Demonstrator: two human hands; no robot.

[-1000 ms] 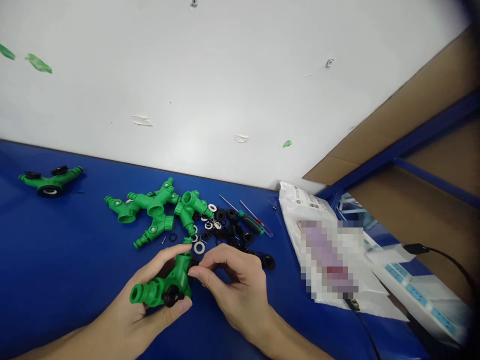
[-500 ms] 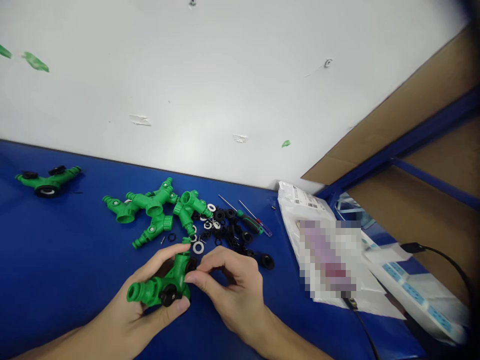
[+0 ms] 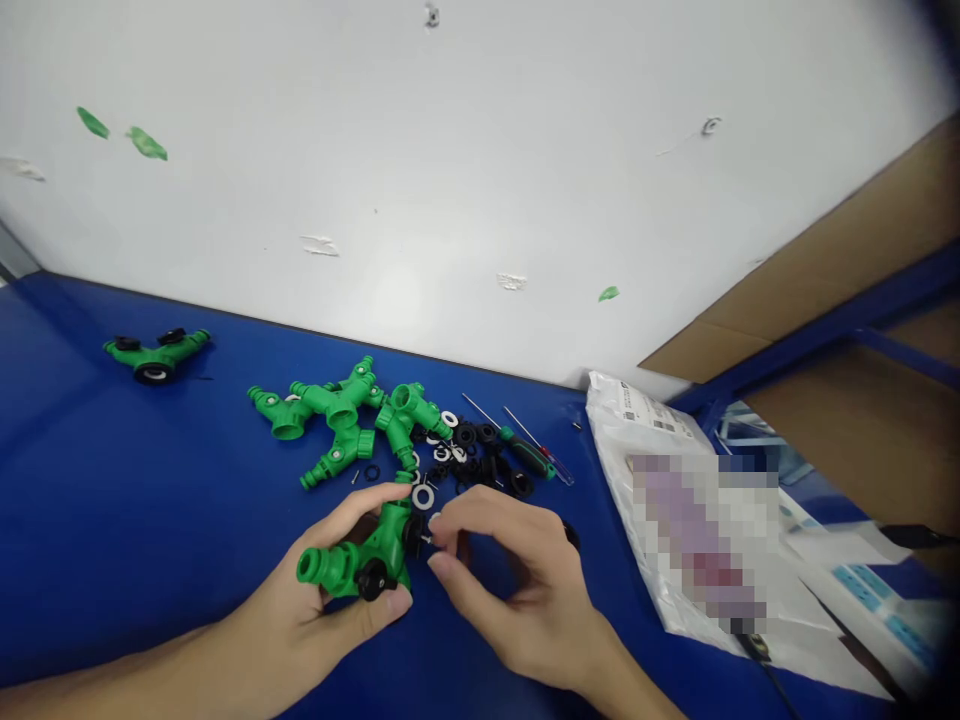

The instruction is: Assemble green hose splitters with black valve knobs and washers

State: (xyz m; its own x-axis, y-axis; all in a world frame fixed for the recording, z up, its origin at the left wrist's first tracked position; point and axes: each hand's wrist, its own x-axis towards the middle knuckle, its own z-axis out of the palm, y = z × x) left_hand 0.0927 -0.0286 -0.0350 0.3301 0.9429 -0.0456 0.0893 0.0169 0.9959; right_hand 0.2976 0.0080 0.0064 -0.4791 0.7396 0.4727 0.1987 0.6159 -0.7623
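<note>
Head view: left hand grips the green pipe fitting over the blue surface; right hand's fingertips parted, right beside its screw! Beyond, washers; rightward, a white bag, contents unclear.

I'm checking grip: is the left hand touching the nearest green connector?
Touching. The head view shows the left hand gripping the green connector between thumb and fingers.

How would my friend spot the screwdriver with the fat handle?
Start at the blue table and find the white bag on its right side. Just left of it, by the loose black parts, a fat-handled screwdriver lies next to a slimmer screwdriver. Pick the green-and-black handle; its neighbour's is partly red.
</note>
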